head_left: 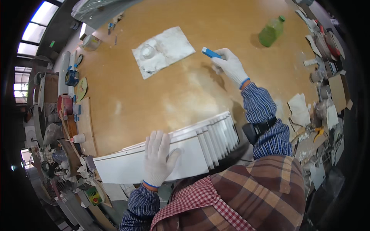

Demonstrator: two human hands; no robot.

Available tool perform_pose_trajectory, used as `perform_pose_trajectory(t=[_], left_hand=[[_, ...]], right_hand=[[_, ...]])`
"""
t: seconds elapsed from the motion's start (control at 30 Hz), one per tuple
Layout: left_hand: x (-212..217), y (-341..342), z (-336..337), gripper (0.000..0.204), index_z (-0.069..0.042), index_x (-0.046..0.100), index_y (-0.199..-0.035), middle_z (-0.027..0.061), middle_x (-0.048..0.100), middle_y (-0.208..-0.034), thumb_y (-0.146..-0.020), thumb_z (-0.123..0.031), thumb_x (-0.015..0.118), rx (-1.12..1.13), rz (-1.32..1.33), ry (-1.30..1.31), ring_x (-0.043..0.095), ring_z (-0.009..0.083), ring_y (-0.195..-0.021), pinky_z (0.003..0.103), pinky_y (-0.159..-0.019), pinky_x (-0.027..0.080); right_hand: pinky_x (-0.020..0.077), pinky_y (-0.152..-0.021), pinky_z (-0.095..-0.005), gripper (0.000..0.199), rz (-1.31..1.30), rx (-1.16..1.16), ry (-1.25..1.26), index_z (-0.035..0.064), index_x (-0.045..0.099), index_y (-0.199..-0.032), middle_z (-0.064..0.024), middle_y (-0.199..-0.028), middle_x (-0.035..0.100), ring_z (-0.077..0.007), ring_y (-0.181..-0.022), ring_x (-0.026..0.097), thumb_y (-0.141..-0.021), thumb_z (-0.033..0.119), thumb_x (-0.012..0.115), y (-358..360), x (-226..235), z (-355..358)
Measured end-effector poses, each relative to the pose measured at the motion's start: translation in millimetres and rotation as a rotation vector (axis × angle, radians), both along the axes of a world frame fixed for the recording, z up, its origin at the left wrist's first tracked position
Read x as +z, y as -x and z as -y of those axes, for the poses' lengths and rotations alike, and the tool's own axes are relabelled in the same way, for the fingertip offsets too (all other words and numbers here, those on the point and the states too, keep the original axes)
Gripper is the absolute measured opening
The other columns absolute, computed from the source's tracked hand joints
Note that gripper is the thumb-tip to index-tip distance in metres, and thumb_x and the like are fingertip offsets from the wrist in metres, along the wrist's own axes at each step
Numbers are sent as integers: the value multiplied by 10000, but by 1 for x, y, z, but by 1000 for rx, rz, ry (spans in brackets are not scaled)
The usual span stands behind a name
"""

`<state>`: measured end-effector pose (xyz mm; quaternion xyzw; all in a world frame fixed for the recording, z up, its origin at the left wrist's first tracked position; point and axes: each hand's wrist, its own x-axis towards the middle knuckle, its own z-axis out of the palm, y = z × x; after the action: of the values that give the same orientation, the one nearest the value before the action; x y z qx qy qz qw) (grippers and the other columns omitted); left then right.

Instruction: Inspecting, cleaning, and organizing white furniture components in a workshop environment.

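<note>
My left hand (pixel 157 159), in a white knit glove with a blue cuff, lies flat with its fingers stretched on a large white panel (pixel 119 168). The panel is at the table's near edge and carries a fanned row of white strips (pixel 217 136) at its right end. Farther off to the right, my gloved right hand (pixel 230 66) is closed around a small blue block (pixel 211 52) with a pale end, held over the tabletop. To the left of that block lies a white cloth-like sheet (pixel 167 50) with a clear round dish (pixel 147 51) on it.
A green bottle (pixel 271 31) stands at the far right of the wooden table (pixel 127 104). A clear jar (pixel 91 42) is at the far left. Along the left edge are a red roll of tape (pixel 64 106) and a white bottle (pixel 79 138). Paper scraps and yellow-handled pliers (pixel 318 133) crowd the right.
</note>
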<state>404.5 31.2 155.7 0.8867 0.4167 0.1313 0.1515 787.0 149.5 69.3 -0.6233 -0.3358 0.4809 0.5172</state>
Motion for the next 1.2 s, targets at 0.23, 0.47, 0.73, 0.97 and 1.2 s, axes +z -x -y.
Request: perform_pose_trajectory(t=[0.23, 0.47, 0.73, 0.97, 1.2], left_hand=[[-16, -18, 2, 522, 22, 575, -1334, 257, 612, -1323, -866, -149, 731, -104, 24, -76, 555, 455, -1256, 530, -1102, 413], [-8, -27, 3, 427, 57, 615, -1263, 273, 651, -1234, -888, -136, 680, -105, 61, -21, 611, 461, -1134, 495, -1034, 463], [-19, -20, 5, 425, 36, 610, -1316, 255, 652, -1287, -940, -155, 659, -67, 22, -123, 602, 438, -1197, 494, -1072, 447], [-22, -17, 4, 408, 35, 628, -1278, 240, 664, -1256, -913, -140, 681, -68, 38, -146, 619, 421, -1155, 471, -1033, 471], [-21, -19, 5, 398, 40, 616, -1313, 235, 663, -1248, -960, -140, 643, -65, 29, -122, 627, 388, -1142, 438, -1022, 479]], right_hand=[[426, -599, -216, 363, 103, -175, 12, 17, 621, -1276, 0, -876, 611, -64, -686, 537, -948, 153, 694, -14, 13, 186], [506, -636, -244, 277, -191, -303, 130, -22, 623, -1177, -70, -909, 679, -102, -741, 625, -984, 169, 677, 14, 22, 242], [538, -680, -269, 300, -286, -312, 111, -52, 608, -1184, -114, -953, 699, -142, -815, 672, -981, 156, 685, 17, 13, 271], [505, -706, -234, 316, -76, -109, 148, 17, 684, -1206, -46, -981, 716, -82, -821, 638, -916, 128, 742, 57, 27, 311], [524, -643, -267, 247, -102, -235, 113, 32, 708, -1146, -56, -915, 692, -99, -708, 636, -907, 66, 757, 107, 21, 333]])
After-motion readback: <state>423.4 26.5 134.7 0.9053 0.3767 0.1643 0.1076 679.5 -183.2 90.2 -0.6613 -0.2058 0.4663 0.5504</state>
